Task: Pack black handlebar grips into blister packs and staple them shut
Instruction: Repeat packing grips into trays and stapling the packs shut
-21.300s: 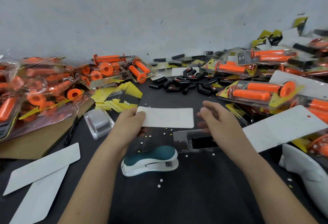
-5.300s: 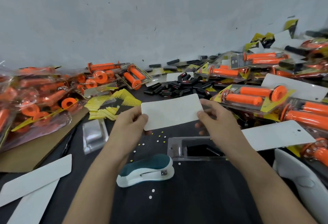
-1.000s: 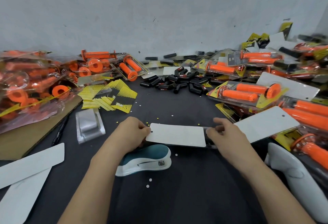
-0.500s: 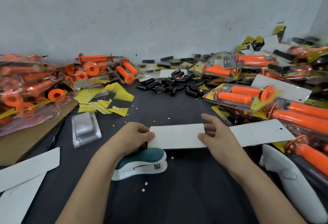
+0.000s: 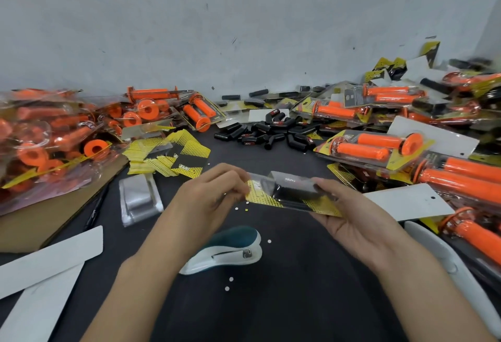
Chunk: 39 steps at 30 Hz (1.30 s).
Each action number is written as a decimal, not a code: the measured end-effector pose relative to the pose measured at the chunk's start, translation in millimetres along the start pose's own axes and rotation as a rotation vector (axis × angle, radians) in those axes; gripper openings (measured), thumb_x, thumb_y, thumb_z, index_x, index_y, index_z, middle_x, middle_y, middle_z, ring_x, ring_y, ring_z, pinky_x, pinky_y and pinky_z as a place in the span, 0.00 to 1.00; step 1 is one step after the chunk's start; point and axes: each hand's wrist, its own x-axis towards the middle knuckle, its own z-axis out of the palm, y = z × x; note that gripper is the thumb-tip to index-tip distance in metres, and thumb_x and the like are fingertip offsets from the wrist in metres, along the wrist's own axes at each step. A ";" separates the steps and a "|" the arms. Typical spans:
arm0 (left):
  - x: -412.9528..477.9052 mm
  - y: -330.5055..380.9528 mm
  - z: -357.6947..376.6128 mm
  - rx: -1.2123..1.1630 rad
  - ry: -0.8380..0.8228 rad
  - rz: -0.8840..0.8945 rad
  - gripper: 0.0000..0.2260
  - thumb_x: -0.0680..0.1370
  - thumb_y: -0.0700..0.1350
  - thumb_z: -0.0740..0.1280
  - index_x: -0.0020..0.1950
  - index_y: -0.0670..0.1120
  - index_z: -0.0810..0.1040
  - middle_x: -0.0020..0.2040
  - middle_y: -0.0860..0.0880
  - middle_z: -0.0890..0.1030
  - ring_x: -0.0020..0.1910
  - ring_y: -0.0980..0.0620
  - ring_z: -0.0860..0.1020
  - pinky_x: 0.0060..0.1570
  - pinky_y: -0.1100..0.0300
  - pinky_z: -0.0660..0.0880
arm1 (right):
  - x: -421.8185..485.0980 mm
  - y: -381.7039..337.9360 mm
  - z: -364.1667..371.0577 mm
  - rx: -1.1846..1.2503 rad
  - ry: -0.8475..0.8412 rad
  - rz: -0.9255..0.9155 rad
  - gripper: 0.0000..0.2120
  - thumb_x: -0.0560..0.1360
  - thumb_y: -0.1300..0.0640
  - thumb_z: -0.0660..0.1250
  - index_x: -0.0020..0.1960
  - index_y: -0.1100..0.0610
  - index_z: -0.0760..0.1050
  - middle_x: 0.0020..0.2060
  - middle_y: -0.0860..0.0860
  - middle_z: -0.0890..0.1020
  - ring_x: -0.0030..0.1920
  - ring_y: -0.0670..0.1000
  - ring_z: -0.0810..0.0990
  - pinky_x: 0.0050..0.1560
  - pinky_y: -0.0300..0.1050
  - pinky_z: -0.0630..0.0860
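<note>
I hold a clear blister pack (image 5: 291,192) with a yellow-and-black card and a black grip inside, raised above the black table. My left hand (image 5: 208,200) pinches its left end. My right hand (image 5: 349,217) grips its right end from below, thumb on top. A teal-and-white stapler (image 5: 227,249) lies on the table just below my left hand. A pile of loose black grips (image 5: 271,132) sits at the back centre.
Packed orange grips (image 5: 376,146) are heaped on the right and in bags (image 5: 54,138) on the left. Yellow cards (image 5: 168,157), an empty clear blister (image 5: 139,198), white backing cards (image 5: 48,257) (image 5: 409,203) and a white tool (image 5: 455,268) surround the working spot.
The pack was lying white side up on the table under both hands; now it is lifted and turned over, with the clear blister and yellow card facing me.
</note>
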 end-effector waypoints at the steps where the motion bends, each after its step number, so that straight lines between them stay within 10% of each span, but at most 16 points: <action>1: -3.6 -0.4 0.7 -0.004 -0.018 -0.055 0.04 0.79 0.41 0.66 0.47 0.50 0.78 0.55 0.61 0.79 0.44 0.57 0.80 0.42 0.58 0.78 | 0.5 2.1 -0.5 -0.023 0.031 -0.001 0.10 0.77 0.63 0.68 0.57 0.64 0.79 0.54 0.61 0.84 0.47 0.55 0.86 0.45 0.47 0.84; 8: -10.8 -6.3 5.7 -0.289 -0.004 -0.581 0.07 0.82 0.48 0.62 0.54 0.61 0.74 0.46 0.62 0.82 0.45 0.61 0.81 0.44 0.61 0.75 | -14.7 5.2 -19.5 -0.214 0.147 -0.023 0.13 0.78 0.65 0.66 0.62 0.57 0.78 0.44 0.57 0.87 0.46 0.54 0.87 0.37 0.44 0.83; 22: 8.7 6.5 32.8 -0.279 -0.174 -0.716 0.14 0.83 0.57 0.57 0.49 0.51 0.78 0.39 0.56 0.83 0.37 0.57 0.82 0.49 0.50 0.81 | -22.0 32.2 -23.0 -0.279 0.116 0.014 0.13 0.78 0.63 0.68 0.62 0.54 0.78 0.49 0.57 0.86 0.47 0.54 0.87 0.41 0.45 0.83; 39: 6.8 2.5 56.9 -0.033 -0.473 -0.760 0.16 0.83 0.54 0.51 0.55 0.55 0.78 0.49 0.54 0.82 0.53 0.50 0.77 0.59 0.47 0.73 | -17.5 49.9 -8.1 -0.270 0.125 -0.006 0.13 0.80 0.63 0.65 0.63 0.55 0.75 0.50 0.58 0.83 0.45 0.52 0.84 0.48 0.48 0.83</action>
